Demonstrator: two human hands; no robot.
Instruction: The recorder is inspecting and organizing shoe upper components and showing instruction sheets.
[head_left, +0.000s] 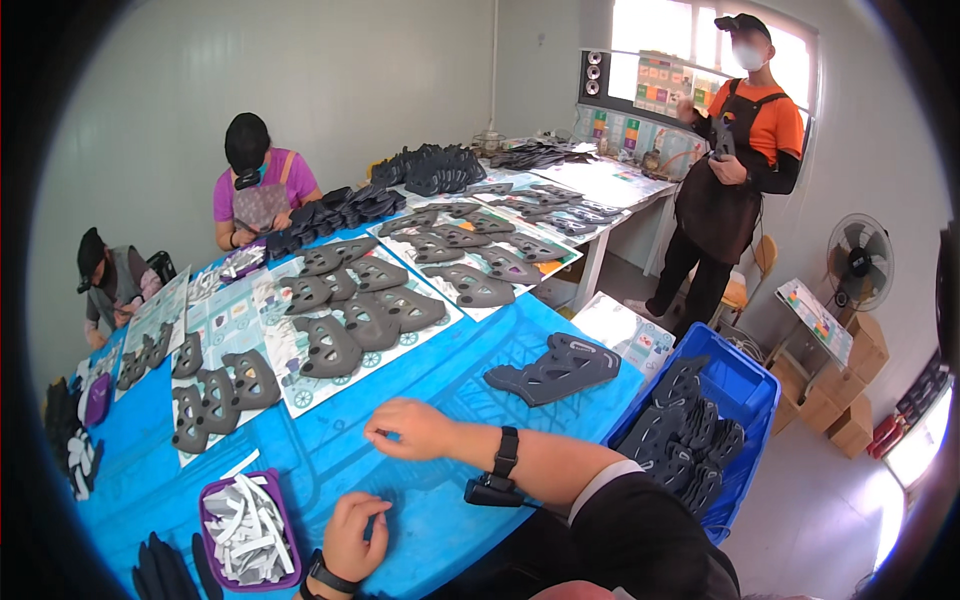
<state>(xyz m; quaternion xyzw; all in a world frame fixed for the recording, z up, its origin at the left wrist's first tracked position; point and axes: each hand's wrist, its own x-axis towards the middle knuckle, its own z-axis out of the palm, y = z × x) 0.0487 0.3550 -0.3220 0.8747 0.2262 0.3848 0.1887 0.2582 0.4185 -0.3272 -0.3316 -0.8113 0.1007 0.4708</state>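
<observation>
My right hand (415, 430) hovers over the blue table sheet with its fingers curled in toward the thumb. Nothing shows in it. Lower down, my left hand (355, 535) is loosely bent, thumb apart from the fingers, and holds nothing visible. Beside it stands a purple basket (297, 560) filled with white and grey strips. A dark grey moulded pad with cut-outs (555, 371) lies to the right, beyond my right forearm. Several similar pads (330, 347) rest in rows on printed boards ahead of my hands.
A blue crate (757, 400) with more dark pads stands by the table's right edge. Black pieces (165, 570) lie at the near left. Two people (262, 180) (110, 280) work along the far left side. Another person (740, 190) stands at the right, near a fan (860, 262).
</observation>
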